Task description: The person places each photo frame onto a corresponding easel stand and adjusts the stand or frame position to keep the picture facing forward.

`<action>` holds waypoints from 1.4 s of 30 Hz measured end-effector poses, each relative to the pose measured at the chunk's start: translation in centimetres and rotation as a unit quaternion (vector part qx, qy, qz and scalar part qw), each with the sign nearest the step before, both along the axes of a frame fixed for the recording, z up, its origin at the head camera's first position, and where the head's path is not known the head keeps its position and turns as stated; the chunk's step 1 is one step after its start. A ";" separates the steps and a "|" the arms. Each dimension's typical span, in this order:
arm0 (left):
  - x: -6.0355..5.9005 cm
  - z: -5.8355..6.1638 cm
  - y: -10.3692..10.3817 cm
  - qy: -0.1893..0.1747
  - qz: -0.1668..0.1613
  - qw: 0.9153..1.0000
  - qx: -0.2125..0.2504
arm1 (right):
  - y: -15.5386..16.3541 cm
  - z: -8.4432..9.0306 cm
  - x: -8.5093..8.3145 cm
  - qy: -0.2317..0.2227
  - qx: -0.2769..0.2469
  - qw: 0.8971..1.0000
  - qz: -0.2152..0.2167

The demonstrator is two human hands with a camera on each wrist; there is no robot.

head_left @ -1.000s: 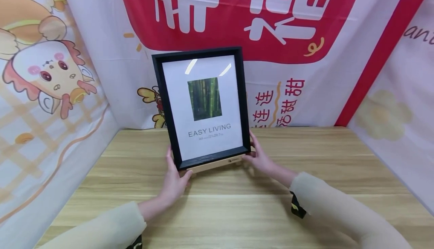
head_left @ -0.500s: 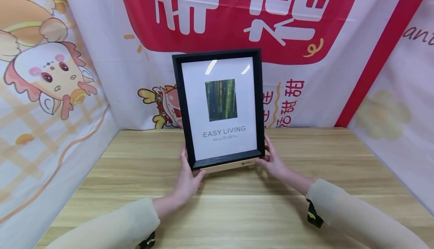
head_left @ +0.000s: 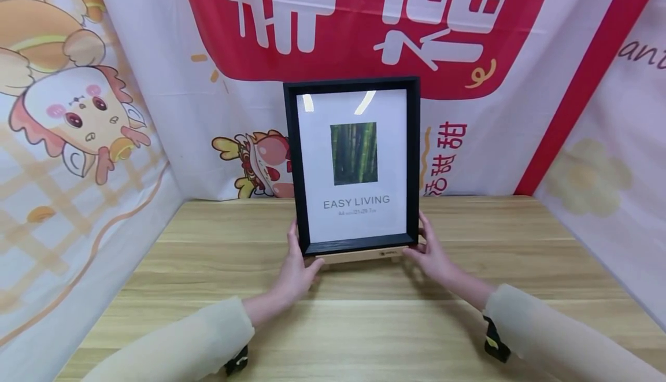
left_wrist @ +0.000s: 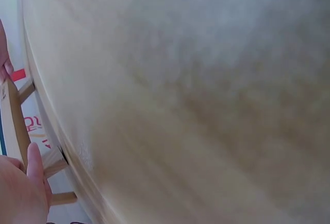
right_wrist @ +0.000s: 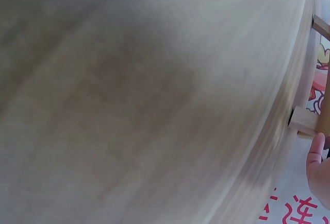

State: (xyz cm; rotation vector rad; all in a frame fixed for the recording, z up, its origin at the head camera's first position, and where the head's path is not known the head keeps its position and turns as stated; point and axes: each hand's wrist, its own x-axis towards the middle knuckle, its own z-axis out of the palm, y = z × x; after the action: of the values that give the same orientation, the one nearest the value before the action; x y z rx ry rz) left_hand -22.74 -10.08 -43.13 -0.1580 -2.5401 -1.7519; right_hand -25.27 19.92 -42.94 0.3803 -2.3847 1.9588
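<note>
A black picture frame (head_left: 354, 151) stands nearly upright on a small wooden easel, leaning slightly back. It shows a bamboo picture and the words EASY LIVING. The easel's ledge (head_left: 359, 255) runs under its bottom edge. My left hand (head_left: 295, 275) grips the lower left corner, thumb along the ledge and fingers up the frame's side. At the lower right corner my right hand (head_left: 434, 259) holds it likewise. In the left wrist view, wooden legs (left_wrist: 55, 163) reach from the ledge toward the table; the right wrist view has a leg (right_wrist: 305, 120) beside the right thumb (right_wrist: 315, 149).
The wood-grain table (head_left: 364, 330) extends in front and to both sides. A printed cloth (head_left: 250, 104) hangs close behind the frame. Cloth walls stand at left (head_left: 104, 208) and right (head_left: 598, 139). Black bands (head_left: 496, 338) sit at both cuffs.
Both hands have moved the frame and easel to the right across the table. The frame has also turned from a tilt to a straighter, more front-facing stance.
</note>
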 end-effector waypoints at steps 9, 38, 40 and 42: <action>-1.2 0.1 0.0 0.027 -0.028 0.999 0.008 | 0.4 0.1 0.9 -0.007 0.030 0.999 -0.020; -2.3 -0.3 0.1 0.030 -0.061 0.997 0.022 | 0.8 -0.2 1.3 -0.007 0.035 0.999 -0.036; -2.3 -0.4 0.1 0.031 -0.061 0.997 0.020 | 0.8 -0.3 1.3 -0.005 0.038 0.999 -0.034; -2.3 -0.4 0.1 0.032 -0.060 0.997 0.021 | 0.9 -0.4 1.3 -0.005 0.037 0.999 -0.033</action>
State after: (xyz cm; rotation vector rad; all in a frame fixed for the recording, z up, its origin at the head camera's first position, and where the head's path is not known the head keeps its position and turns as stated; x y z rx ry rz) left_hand -25.06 -9.94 -43.56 -0.3659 -2.4961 -1.8088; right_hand -23.92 20.77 -43.31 0.2903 -2.4491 1.8534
